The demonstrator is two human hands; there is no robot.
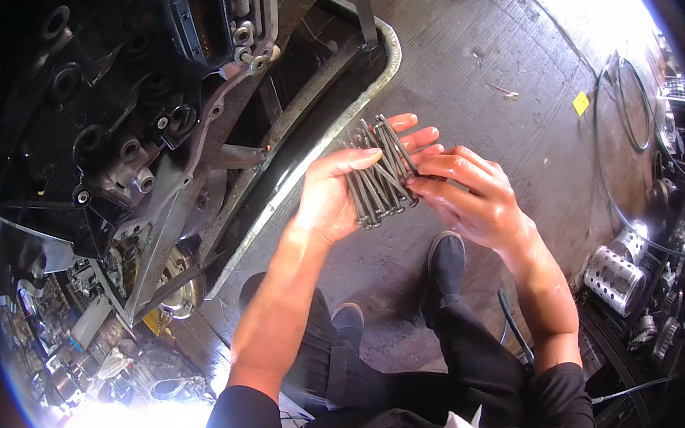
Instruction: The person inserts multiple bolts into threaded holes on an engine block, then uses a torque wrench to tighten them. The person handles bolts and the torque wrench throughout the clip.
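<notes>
A bundle of long, thin metal bolts (376, 183) rests across the palm and fingers of my left hand (327, 195). My left thumb presses over them from the side, and their heads point toward me. From the right, my right hand (477, 195) reaches in with curled fingers. Its fingertips pinch the lower end of a bolt at the bundle's right edge; part of that grip is hidden behind the fingers. Both hands are above the floor, beside a metal-edged stand (385, 64).
A large dark engine or gearbox assembly (134, 151) fills the upper left. Loose metal parts (114, 365) crowd the lower left. On the right are perforated metal cylinders (615, 277), gears (665, 340) and a looped black cable (623, 106). A yellow scrap (581, 103) lies on the floor.
</notes>
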